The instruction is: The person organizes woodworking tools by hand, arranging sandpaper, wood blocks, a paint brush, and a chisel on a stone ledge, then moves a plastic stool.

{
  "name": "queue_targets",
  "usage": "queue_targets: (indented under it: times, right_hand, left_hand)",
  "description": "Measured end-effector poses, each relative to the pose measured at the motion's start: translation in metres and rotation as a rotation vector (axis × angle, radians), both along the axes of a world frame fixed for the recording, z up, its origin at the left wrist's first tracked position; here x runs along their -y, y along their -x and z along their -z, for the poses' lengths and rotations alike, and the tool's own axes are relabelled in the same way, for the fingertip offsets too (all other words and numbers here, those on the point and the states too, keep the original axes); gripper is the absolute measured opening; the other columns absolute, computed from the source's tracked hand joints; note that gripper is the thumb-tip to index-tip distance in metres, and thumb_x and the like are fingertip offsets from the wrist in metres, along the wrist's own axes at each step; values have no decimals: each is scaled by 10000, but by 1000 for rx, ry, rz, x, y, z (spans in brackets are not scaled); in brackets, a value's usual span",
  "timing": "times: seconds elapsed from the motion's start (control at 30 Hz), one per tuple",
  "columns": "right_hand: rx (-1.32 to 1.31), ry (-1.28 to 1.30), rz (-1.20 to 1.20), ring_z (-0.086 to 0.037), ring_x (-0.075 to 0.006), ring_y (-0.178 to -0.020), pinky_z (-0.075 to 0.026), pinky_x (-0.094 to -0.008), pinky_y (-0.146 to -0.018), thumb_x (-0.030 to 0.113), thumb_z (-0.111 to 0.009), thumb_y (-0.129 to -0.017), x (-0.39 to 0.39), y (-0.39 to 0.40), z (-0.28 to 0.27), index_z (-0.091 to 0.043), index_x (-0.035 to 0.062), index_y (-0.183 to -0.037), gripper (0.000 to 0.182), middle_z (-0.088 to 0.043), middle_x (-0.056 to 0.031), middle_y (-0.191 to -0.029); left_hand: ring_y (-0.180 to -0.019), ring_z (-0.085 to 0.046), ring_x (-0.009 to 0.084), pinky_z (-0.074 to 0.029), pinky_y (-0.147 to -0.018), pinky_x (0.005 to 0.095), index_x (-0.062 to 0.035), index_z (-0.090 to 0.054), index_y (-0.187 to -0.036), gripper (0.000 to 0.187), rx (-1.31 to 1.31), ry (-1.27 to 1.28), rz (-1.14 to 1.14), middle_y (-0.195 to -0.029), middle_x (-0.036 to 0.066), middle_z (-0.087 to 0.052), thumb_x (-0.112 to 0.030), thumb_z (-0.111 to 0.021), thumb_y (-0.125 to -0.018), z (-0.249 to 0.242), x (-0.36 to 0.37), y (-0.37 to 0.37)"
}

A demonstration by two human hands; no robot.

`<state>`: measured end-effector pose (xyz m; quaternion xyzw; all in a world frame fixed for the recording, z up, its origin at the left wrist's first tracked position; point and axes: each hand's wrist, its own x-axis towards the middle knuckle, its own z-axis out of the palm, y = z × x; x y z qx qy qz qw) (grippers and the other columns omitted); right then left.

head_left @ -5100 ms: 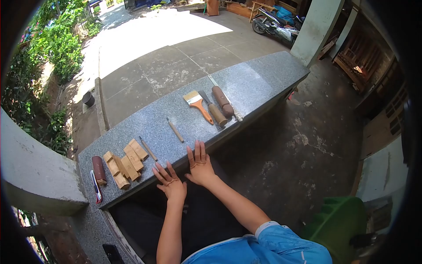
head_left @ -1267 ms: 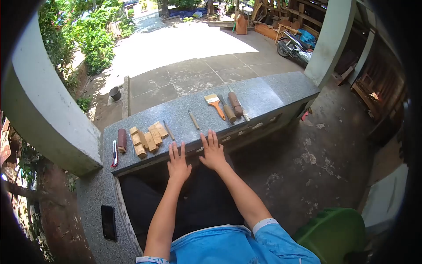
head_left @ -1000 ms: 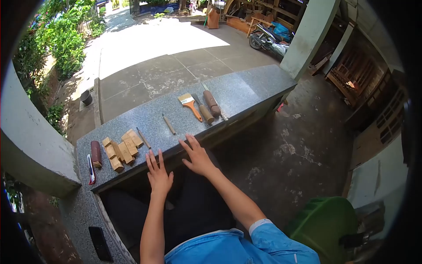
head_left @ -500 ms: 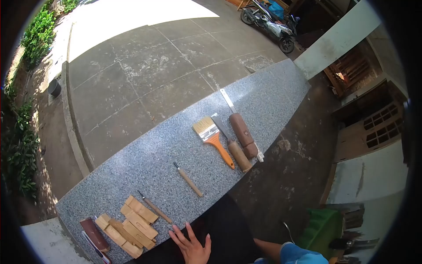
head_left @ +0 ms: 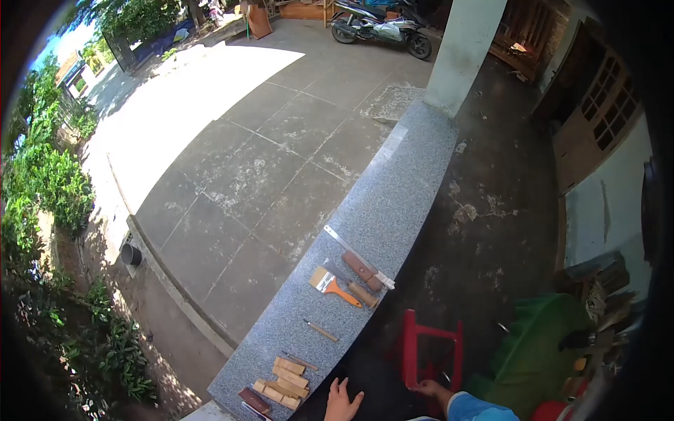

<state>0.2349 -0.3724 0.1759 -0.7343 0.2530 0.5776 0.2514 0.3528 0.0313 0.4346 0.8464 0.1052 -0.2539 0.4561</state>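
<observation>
Red plastic stool [head_left: 410,351] at 5 o'clock, its near edge grasped in the right hand's [head_left: 430,389] grip. Left hand [head_left: 342,401] at 6, grip released, beside grey speckled stone table [head_left: 393,189]. On it: pale rectangular wooden blocks [head_left: 291,377] toward 7, flat orange-handled brush [head_left: 344,293] at 6. Black-and-white motorcycle [head_left: 388,30] beyond, 12 o'clock.

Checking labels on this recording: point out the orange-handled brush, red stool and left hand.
Orange-handled brush [head_left: 340,291]: head view, on the handle.
Red stool [head_left: 438,332]: head view, on its crossbar.
Left hand [head_left: 341,404]: head view, back of the hand.
</observation>
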Motion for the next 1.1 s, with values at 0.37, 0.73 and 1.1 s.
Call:
queue_targets:
  times: [0.37,0.73,1.1]
  right_hand:
    - [751,334,148,-626,-368,-1246,-353,-578,-1141,785,-717,-764,18,-254,-279,-736,66,-1194,838,-706,-188,-1254]
    - [1304,282,419,-678,-352,-1069,-406,-486,-1025,735,-718,-817,163,-340,-405,-751,40,-1038,730,-727,-186,-1074]
    - [1153,-125,1274,-606,-107,-903,-468,-283,-838,468,-763,-944,345,-390,-401,-705,76,-986,399,-655,-1,-921]
  left_hand:
    - [-1184,-680,355,-524,-1026,426,36,-578,-1389,643,-137,105,412,-1298,250,-682,-465,-673,-996,-49,-26,-123]
    - [-1398,-510,272,-362,-1170,395,-42,-450,-1524,753,-466,564,174,-1473,168,-577,-623,-492,-1046,37,193,-298]
    - [-1362,-552,394,-373,-1191,547,33,-517,-1448,978,-690,767,-68,-1443,246,-594,-804,-335,-975,-49,466,-468]
